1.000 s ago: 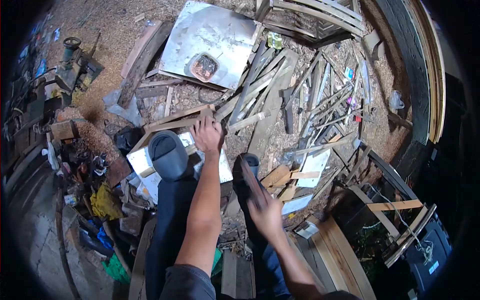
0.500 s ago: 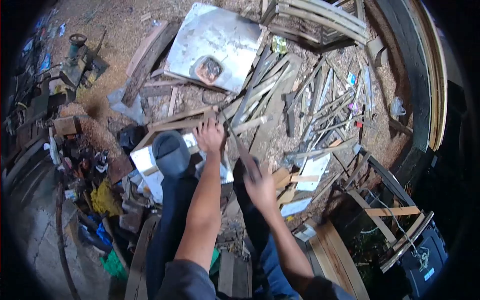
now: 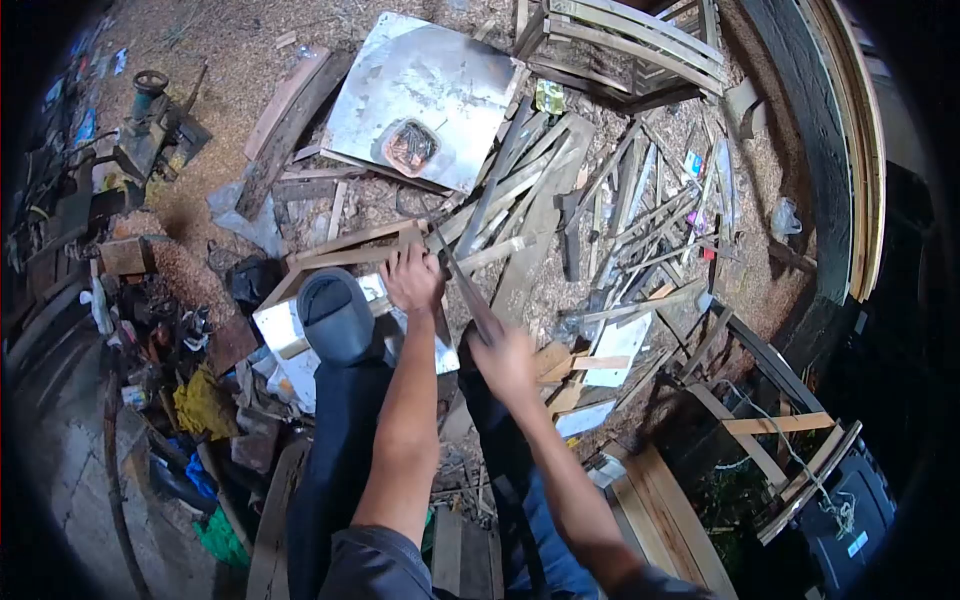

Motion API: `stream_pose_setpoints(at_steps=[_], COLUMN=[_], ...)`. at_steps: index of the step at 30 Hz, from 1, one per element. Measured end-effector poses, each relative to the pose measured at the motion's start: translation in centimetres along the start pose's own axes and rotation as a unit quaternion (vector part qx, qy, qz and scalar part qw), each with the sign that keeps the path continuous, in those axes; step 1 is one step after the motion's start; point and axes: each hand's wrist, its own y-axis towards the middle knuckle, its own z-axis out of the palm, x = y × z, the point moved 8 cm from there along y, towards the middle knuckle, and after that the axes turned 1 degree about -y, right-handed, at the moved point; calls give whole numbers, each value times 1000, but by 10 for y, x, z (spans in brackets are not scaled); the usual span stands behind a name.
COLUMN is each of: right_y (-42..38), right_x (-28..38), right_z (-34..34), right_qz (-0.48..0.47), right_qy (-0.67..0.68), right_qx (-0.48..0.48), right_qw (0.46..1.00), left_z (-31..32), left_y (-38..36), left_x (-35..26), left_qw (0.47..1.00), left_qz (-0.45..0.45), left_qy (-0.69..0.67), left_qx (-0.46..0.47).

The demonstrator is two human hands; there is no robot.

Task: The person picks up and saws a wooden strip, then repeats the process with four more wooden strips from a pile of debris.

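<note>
Beside the left hand (image 3: 413, 280), splayed over wood (image 3: 411, 235), long-bladed tool (image 3: 471, 294) gripped in the right hand (image 3: 504, 362)

A tub (image 3: 391, 163) (rather cluttered inside) sits on a white panel (image 3: 430, 75).

One saw (image 3: 471, 298), one handwheel (image 3: 150, 82)

no lettering is legible; the pale label (image 3: 857, 543) on the dark bin (image 3: 872, 498) is too small.
</note>
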Motion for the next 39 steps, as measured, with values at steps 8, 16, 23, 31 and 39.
stream_pose_setpoints(at_steps=[8, 16, 23, 31, 39], right_y=[-50, -93, -72, -45, 5], right_x=[34, 31, 20, 0, 9], right_z=[-28, -55, -45, -14, 0], right_qz=[-68, -55, -62, -15, -75], right_qy=[11, 21, -13, -78, 23], right_qx=[8, -1, -26, 28, -53], right_qw=[998, 998, 998, 996, 995], left_z=[-6, -3, -7, -4, -9], left_y=[4, -4, 3, 2, 2], left_x=[-5, 3, -2, -1, -1], left_qw=[999, 999, 999, 999, 999], left_qz=[11, 9, 7, 19, 5], left_qy=[35, 23, 4, 6, -2], left_qx=[-28, -33, -48, -42, -45])
